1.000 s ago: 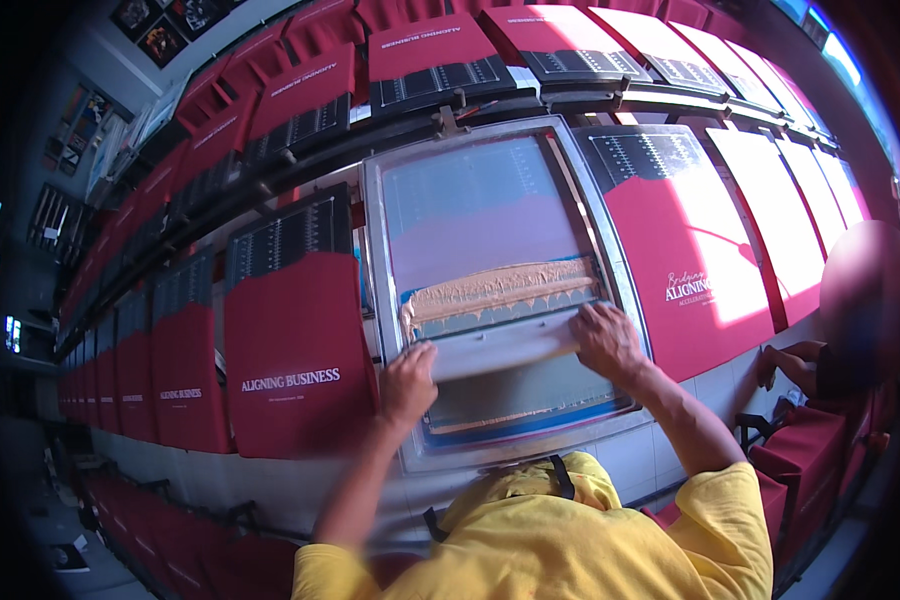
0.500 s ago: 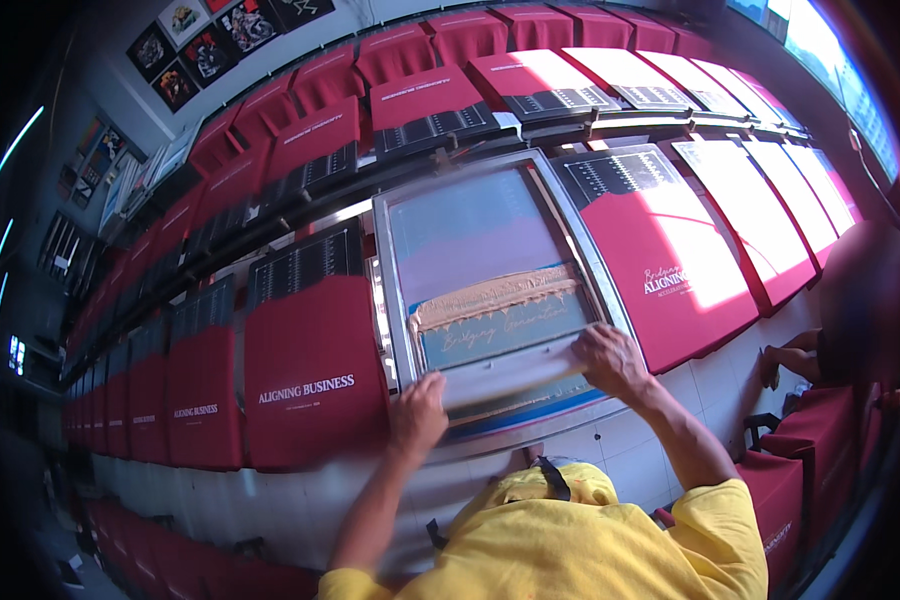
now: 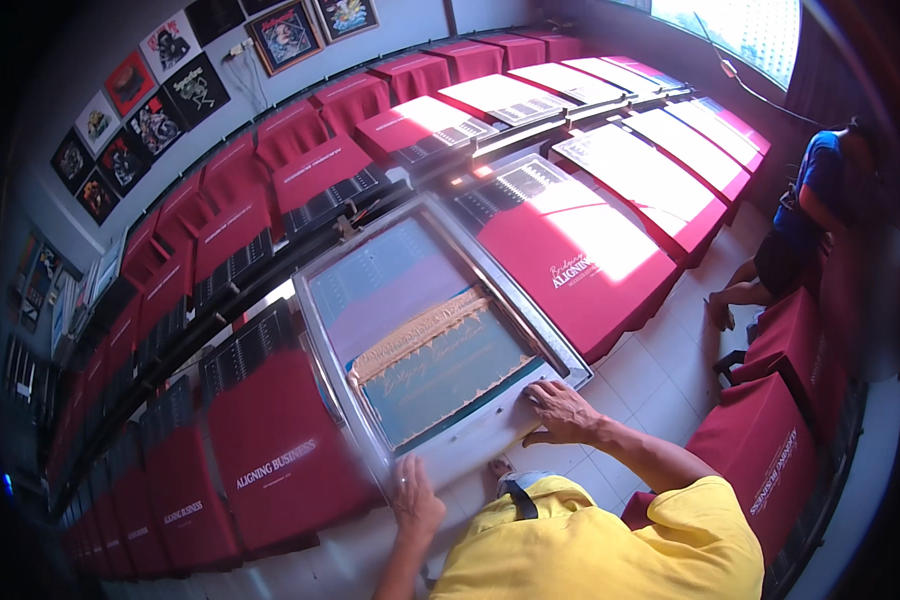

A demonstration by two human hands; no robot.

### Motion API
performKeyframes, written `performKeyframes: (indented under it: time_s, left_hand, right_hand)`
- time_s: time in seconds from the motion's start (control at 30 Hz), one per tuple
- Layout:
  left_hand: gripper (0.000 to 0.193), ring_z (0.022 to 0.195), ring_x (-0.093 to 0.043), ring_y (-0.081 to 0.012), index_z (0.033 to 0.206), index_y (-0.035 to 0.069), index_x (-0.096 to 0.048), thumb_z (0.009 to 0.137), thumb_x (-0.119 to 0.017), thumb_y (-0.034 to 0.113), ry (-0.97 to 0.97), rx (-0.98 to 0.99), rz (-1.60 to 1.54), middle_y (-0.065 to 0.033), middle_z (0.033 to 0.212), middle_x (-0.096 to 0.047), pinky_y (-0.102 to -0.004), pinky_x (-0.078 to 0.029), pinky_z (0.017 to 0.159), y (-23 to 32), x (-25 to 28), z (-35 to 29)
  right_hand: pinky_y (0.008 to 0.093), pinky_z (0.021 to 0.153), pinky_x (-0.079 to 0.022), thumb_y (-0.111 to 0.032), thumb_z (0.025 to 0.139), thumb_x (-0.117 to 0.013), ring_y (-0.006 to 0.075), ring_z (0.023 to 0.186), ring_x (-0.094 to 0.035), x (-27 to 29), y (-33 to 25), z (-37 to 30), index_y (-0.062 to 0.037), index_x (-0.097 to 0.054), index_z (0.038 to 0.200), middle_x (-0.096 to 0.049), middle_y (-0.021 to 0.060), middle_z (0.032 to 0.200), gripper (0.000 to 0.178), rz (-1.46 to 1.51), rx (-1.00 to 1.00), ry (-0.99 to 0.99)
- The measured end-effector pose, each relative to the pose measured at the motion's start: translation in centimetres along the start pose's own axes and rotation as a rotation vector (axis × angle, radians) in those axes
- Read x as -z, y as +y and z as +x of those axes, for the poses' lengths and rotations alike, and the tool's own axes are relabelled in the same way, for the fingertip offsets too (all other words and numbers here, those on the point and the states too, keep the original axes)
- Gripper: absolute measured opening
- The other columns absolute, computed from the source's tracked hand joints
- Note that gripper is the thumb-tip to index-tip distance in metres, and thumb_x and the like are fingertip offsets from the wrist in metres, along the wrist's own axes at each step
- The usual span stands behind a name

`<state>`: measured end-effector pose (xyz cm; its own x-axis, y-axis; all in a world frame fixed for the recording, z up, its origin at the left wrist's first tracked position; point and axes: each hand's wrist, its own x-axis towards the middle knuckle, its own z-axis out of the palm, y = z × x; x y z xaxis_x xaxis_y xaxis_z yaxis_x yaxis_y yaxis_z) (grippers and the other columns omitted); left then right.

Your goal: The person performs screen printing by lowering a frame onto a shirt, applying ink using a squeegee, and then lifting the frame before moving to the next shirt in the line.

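A screen-printing frame (image 3: 325,370) with a metal border lies among the red shirts in front of me. A band of peach-gold ink (image 3: 425,335) crosses its mesh (image 3: 432,375), above some faint script lettering. At the frame's near end lies a long pale squeegee (image 3: 475,432). My left hand (image 3: 417,494) closes on the squeegee's left end, with the fingers pointing up. My right hand (image 3: 562,412) grips its right end from above, the thumb below the near edge.
Red printed shirts on boards flank the frame, one to the left (image 3: 270,450) and one to the right (image 3: 580,260). More fill the rows behind. Another person (image 3: 820,190) in blue stands at the far right. Red shirts (image 3: 760,450) on boards are also close to my right.
Both hands have brought the squeegee toward me, from the lower mesh to the frame's near end. The view has swung right, and the person in blue shows more fully.
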<state>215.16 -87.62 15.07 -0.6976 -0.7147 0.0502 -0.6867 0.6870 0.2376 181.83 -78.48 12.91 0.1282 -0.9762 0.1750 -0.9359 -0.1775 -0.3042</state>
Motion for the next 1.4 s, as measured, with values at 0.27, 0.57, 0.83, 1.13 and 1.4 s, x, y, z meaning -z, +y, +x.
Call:
performKeyframes:
  time_s: [0.27, 0.57, 0.83, 1.13, 1.4]
  left_hand:
    - [0.058, 0.131, -0.041, -0.0443, 0.137, -0.007, -0.044, 0.092, -0.058, 0.027, 0.304, 0.342, -0.173, -0.0281, 0.143, -0.041, -0.0491, -0.034, 0.109, -7.5, -2.2, 0.1]
    - [0.033, 0.076, -0.059, -0.0265, 0.093, -0.008, -0.062, 0.098, -0.052, 0.023, 0.233, 0.663, -0.503, -0.0141, 0.078, -0.063, -0.0402, -0.045, 0.074, -11.7, -2.7, 1.9]
    - [0.031, 0.081, -0.051, -0.0169, 0.099, -0.006, -0.062, 0.097, -0.055, 0.024, 0.472, 0.848, -0.802, -0.0074, 0.087, -0.062, -0.0334, -0.042, 0.075, -10.5, -2.8, 1.2]
    - [0.050, 0.093, -0.061, -0.0269, 0.113, -0.011, -0.060, 0.097, -0.056, 0.037, 0.300, 0.762, -0.878, -0.0174, 0.095, -0.065, -0.0386, -0.045, 0.089, -13.8, 2.4, -1.1]
    - [0.055, 0.116, -0.061, -0.0339, 0.125, -0.013, -0.057, 0.098, -0.056, 0.035, 0.474, 0.906, -0.729, -0.0265, 0.120, -0.065, -0.0376, -0.044, 0.101, -26.9, 7.1, -12.5]
  right_hand:
    - [0.0419, 0.092, -0.050, -0.021, 0.093, -0.060, 0.0325, 0.108, -0.061, -0.7, 7.4, 3.9, -0.0028, -0.064, 0.113, -0.065, 0.0154, 0.114, 0.027, 0.123, -0.536, 0.477]
    - [0.0446, 0.076, -0.054, -0.011, 0.093, -0.057, 0.0388, 0.085, -0.068, -4.9, 11.1, 5.2, -0.0044, -0.063, 0.104, -0.068, 0.0223, 0.088, 0.015, 0.424, -0.802, 0.601]
    - [0.0330, 0.065, -0.051, -0.005, 0.090, -0.059, 0.0172, 0.069, -0.064, -6.3, 11.9, 5.7, -0.0010, -0.067, 0.097, -0.066, 0.0130, 0.073, 0.011, 0.725, -0.831, 0.628]
    - [0.0250, 0.056, -0.041, -0.007, 0.095, -0.054, 0.0064, 0.063, -0.052, -5.6, 7.6, 4.0, -0.0002, -0.066, 0.095, -0.055, -0.0017, 0.068, 0.014, 0.757, -0.803, 0.632]
    - [0.0266, 0.062, -0.046, -0.001, 0.091, -0.054, 0.0099, 0.070, -0.058, -12.1, -7.8, 9.7, 0.0022, -0.067, 0.100, -0.062, 0.0017, 0.076, 0.016, 0.822, -0.768, 0.616]
